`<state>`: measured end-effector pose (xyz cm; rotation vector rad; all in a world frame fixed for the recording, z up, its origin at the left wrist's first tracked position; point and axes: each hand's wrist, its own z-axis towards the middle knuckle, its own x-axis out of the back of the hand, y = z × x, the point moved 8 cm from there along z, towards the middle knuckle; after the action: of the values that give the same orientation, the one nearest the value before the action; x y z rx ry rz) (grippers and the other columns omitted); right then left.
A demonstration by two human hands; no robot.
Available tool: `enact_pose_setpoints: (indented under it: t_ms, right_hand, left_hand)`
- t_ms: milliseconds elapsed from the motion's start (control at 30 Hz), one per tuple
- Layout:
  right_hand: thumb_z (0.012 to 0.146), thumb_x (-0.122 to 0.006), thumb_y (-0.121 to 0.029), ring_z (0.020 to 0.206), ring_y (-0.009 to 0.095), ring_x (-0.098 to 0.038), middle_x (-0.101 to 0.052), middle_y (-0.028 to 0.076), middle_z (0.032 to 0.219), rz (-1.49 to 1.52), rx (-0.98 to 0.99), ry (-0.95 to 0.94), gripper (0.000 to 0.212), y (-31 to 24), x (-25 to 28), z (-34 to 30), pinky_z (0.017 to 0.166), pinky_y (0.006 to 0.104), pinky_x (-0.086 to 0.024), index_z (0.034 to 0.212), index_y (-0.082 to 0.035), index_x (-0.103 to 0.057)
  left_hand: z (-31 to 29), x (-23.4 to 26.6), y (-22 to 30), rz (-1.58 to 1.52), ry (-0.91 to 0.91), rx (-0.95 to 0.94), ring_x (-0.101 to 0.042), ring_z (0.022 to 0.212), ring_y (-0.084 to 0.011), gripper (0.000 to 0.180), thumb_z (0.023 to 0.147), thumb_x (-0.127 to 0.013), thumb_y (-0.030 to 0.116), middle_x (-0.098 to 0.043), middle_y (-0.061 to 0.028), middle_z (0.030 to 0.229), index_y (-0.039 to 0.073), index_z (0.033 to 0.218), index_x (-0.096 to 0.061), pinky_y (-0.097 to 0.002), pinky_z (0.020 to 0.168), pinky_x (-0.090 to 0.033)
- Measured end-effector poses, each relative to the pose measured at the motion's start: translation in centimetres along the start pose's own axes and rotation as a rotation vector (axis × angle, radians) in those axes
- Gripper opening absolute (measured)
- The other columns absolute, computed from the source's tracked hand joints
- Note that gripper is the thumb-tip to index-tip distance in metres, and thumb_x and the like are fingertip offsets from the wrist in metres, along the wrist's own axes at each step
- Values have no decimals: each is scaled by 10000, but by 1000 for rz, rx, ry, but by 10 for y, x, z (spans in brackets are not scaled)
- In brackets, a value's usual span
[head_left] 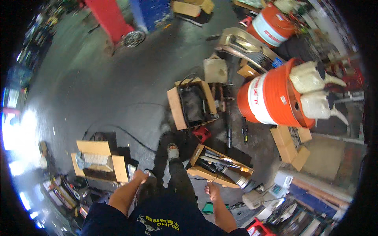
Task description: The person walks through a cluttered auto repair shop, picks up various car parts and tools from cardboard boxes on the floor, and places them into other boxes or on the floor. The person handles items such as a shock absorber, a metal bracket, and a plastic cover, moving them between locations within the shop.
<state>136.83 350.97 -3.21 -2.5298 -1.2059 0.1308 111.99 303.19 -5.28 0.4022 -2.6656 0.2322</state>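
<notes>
My left hand (pixel 140 176) hangs in front of my left leg with its fingers curled in; what they hold, if anything, is hidden. Lower right of centre, my right hand (pixel 212 191) is held loosely, fingers bent but apart, with nothing seen in it. Beyond it, close in the picture, lies a long open cardboard box (pixel 201 172) full of dark and metallic cylindrical parts (pixel 224 166). To the left of my left hand sits another open cardboard box (pixel 94 147) with a pale block-shaped thing (pixel 98 161) inside. My sandalled foot (pixel 173 152) is forward on the floor.
Ahead stands an open carton (pixel 177 108) with a black-framed part, beside a red stand (pixel 202 134) and a long dark bar (pixel 229 126). Orange drums (pixel 271 96) with white jugs (pixel 315 104) are on the right. A hose (pixel 134 137) crosses the floor; a red post (pixel 108 19) stands far off.
</notes>
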Motion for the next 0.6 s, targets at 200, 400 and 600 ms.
enact_pose_setpoints:
  t_ms: [200, 400, 600]
  right_hand:
    - [985, -684, -215, 647, 187, -652, -697, 146, 822, -255, 42, -8, 254, -62, -37, 20, 537, 319, -486, 1022, 33, -645]
    - [969, -635, -142, 567, 169, -576, -638, 145, 759, -549, 49, -177, 205, -98, -86, 35, 499, 298, -443, 988, 59, -600]
    - [1011, -600, -248, 660, 189, -635, -662, 101, 877, -878, 81, -165, 262, -128, -170, 21, 570, 321, -525, 1165, -37, -588]
  left_hand:
    - [-30, 2, -60, -343, 185, -44, -661, 1193, -416, 718, 834, -666, 605, -703, -291, 1193, -36, 1152, -725, -487, 1021, -518]
    - [-98, -75, -84, -752, 10, -22, -645, 1215, -414, 685, 850, -691, 562, -676, -255, 1295, 19, 1269, -695, -488, 1031, -512]
    - [-152, -158, -172, -1064, 107, 269, -680, 1168, -373, 595, 858, -691, 513, -722, -209, 1228, 114, 1300, -705, -468, 1014, -531]
